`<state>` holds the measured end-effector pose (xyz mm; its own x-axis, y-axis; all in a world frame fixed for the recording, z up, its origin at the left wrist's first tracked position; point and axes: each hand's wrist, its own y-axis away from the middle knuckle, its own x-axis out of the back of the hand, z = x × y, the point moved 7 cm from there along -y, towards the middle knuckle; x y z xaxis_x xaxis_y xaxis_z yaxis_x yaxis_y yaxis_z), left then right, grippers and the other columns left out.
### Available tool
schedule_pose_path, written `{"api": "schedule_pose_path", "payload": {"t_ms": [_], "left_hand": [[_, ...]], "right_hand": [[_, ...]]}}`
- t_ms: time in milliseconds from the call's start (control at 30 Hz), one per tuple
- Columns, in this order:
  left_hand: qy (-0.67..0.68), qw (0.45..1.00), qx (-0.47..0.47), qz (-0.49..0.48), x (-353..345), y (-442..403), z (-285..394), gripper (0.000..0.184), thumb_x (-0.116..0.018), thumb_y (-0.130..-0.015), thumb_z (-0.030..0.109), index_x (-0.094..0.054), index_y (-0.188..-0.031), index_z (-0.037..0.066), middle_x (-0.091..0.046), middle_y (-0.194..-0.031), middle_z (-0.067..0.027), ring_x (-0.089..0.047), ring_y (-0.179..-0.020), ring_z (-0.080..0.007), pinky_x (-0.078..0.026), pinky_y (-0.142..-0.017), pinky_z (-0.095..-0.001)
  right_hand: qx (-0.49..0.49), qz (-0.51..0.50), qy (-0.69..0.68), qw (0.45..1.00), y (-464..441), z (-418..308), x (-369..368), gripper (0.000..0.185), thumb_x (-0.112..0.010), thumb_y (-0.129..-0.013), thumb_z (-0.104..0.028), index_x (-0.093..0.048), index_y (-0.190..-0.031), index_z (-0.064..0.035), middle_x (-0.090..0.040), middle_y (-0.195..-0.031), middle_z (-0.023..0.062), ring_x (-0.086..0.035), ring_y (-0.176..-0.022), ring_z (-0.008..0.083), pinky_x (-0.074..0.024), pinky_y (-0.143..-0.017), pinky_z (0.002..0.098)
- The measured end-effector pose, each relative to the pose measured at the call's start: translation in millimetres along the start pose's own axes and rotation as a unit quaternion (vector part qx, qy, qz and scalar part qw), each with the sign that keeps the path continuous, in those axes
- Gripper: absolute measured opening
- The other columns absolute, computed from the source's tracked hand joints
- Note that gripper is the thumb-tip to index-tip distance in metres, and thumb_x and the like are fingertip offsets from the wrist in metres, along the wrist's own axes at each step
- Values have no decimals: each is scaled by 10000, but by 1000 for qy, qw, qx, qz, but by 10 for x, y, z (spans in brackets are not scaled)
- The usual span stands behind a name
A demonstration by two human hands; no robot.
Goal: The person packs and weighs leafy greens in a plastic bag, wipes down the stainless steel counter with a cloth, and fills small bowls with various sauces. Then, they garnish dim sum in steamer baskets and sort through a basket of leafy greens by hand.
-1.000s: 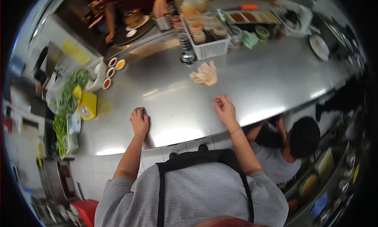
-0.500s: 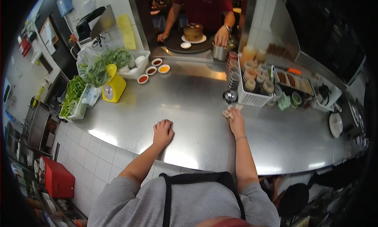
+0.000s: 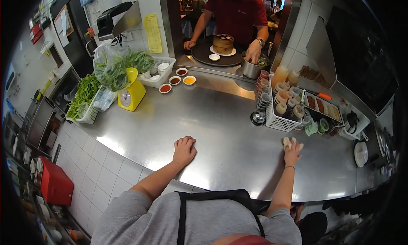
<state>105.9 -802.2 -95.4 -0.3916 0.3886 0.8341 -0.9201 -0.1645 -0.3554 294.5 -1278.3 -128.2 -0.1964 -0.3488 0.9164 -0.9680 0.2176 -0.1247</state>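
On the steel counter [image 3: 221, 117], my right hand [image 3: 292, 153] presses a crumpled pale cloth [image 3: 288, 142] with its fingers closed over it. The cloth pokes out ahead of and beside the fingertips. My left hand [image 3: 185, 151] rests on the counter near its front edge, holding nothing, with the fingers loosely bent and slightly apart. Ahead of my right hand stands a white basket [image 3: 284, 124] of sauce bottles. Several small sauce dishes [image 3: 174, 80] sit at the far left of the counter, beyond my left hand.
A yellow scale [image 3: 132, 94] with bagged greens [image 3: 111, 70] stands at the left beside a greens basket [image 3: 87, 113]. Stacked cups [image 3: 263, 98] flank the sauce basket. Across the pass, another person [image 3: 236, 15] reaches into a metal pot [image 3: 254, 68] near a bamboo steamer [image 3: 223, 44].
My right hand has slid the cloth rightward and nearer to me across the counter. My left hand stays resting in about the same place. The camera view has shifted a little.
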Motion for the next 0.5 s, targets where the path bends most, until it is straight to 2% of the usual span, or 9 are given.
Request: {"api": "schedule_pose_path", "payload": {"t_ms": [33, 67, 133, 267, 333, 367, 433, 467, 500], "left_hand": [[4, 1000, 1, 1, 7, 5, -3, 307, -531, -736, 129, -527, -1040, 88, -486, -1098, -74, -431, -1041, -248, -285, -926, -407], [8, 1000, 1, 3, 13, 10, -6, 306, -534, -735, 127, -527, -1039, 89, -485, -1100, -74, -432, -1041, -247, -284, -926, -406], [10, 1000, -1, 3, 2, 9, -29, 311, -532, -737, 134, -525, -1045, 91, -484, -1107, -70, -430, -1049, -239, -282, -927, -410], [44, 999, -4, 3, 25, 31, -79, 336, -548, -736, 148, -514, -1067, 97, -474, -1130, -66, -424, -1067, -234, -277, -932, -412], [78, 997, -9, 11, 63, 18, -121, 348, -556, -738, 157, -509, -1078, 96, -470, -1136, -70, -429, -1073, -239, -278, -933, -417], [109, 994, -14, 12, 80, 31, -145, 361, -564, -740, 167, -504, -1088, 95, -466, -1142, -74, -434, -1078, -245, -278, -935, -422], [155, 987, -44, 3, 152, 80, -171, 388, -574, -744, 159, -490, -1115, 87, -460, -1149, -89, -452, -1085, -265, -309, -929, -427], [162, 986, -50, -1, 199, 128, -249, 388, -574, -744, 159, -490, -1115, 87, -460, -1149, -89, -452, -1085, -265, -309, -929, -427], [195, 977, -87, -17, 241, 159, -287, 390, -573, -743, 137, -485, -1119, 79, -457, -1149, -99, -457, -1079, -273, -335, -921, -418]], "right_hand": [[-63, 10, 25, 998, 42, 99, 77, 453, -490, -836, -364, -424, -1278, -284, -223, -1447, 57, -205, -1342, 231, -136, -984, 658], [-63, 12, 27, 998, 44, 104, 70, 453, -490, -836, -364, -424, -1278, -284, -223, -1447, 57, -205, -1342, 231, -136, -984, 658], [-103, 18, 85, 991, 76, 143, 36, 548, -451, -849, -490, -333, -1349, -298, -170, -1458, 101, -160, -1353, 267, -133, -998, 640], [-115, 23, 97, 988, 187, 40, -16, 623, -430, -845, -550, -234, -1390, -322, -123, -1465, 165, -83, -1365, 312, -88, -1009, 639], [-67, 120, 59, 989, 516, -143, 19, 616, -472, -848, -499, -290, -1383, -254, -118, -1464, 168, -155, -1345, 329, -163, -1023, 585], [-66, 123, 62, 988, 664, -215, -5, 616, -472, -848, -499, -290, -1383, -254, -118, -1464, 168, -155, -1345, 329, -163, -1023, 585], [109, 147, -102, 978, 1109, -626, 19, 623, -515, -846, -444, -311, -1377, -188, -120, -1461, 183, -188, -1324, 371, -192, -1040, 528], [103, 152, -96, 978, 1356, -749, 22, 623, -515, -846, -444, -311, -1377, -188, -120, -1461, 183, -188, -1324, 371, -192, -1040, 528], [124, 107, -64, 984, 1600, -961, -34, 628, -529, -844, -426, -317, -1371, -160, -138, -1455, 189, -204, -1314, 384, -204, -1043, 508]]}}
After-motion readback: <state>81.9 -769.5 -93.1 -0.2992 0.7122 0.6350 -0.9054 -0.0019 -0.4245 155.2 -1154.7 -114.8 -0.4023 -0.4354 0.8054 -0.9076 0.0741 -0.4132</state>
